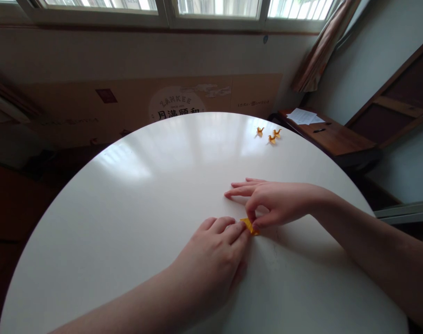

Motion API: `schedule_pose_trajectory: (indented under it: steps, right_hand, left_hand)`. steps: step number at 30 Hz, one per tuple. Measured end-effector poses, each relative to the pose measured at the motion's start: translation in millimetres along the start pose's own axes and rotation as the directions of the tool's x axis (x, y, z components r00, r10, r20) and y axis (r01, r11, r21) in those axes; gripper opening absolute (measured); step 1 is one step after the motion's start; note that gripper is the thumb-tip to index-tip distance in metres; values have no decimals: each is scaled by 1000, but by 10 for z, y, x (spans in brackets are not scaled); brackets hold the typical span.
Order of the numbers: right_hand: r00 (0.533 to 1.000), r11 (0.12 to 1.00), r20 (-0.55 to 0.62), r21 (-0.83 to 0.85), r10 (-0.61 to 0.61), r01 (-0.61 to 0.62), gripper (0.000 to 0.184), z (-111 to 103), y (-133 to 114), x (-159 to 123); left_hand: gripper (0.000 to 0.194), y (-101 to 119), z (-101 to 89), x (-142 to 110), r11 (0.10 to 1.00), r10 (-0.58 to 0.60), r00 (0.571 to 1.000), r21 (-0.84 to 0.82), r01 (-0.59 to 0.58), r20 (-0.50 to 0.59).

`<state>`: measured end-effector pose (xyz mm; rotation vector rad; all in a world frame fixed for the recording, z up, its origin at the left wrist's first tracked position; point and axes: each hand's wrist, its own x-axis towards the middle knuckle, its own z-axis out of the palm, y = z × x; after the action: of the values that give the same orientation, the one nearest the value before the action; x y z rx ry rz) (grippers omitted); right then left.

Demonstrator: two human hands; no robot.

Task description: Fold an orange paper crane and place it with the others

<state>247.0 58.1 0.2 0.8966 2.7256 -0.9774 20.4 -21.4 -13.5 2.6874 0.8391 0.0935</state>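
Observation:
A small yellow piece of folded paper [249, 226] lies on the white round table between my hands. My left hand [222, 248] covers its left part, with the fingers bent close together and pressing it to the tabletop. From the right, my right hand [272, 202] pinches the paper's edge between thumb and index finger, while its other fingers stretch out over the table. Part of the paper is hidden under my fingertips. Farther off, three small orange-yellow folded paper birds [272, 139] stand together near the table's back right edge.
The white round tabletop [128, 232] fills most of the view. Behind it, a large printed cardboard sheet [218, 93] leans on the wall below the windows. At right is a wooden desk [350, 139] with white papers [304, 116] and a dark pen [319, 131].

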Motion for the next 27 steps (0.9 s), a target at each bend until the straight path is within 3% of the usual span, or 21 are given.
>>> schedule_pose_trajectory:
  steps: [27]
  right_hand:
    - [998,999,-42,-20,46,-47,24,25,-45,-6]
  left_hand:
    - [43,6,-11,30,999,18,1000,48,-17,-10]
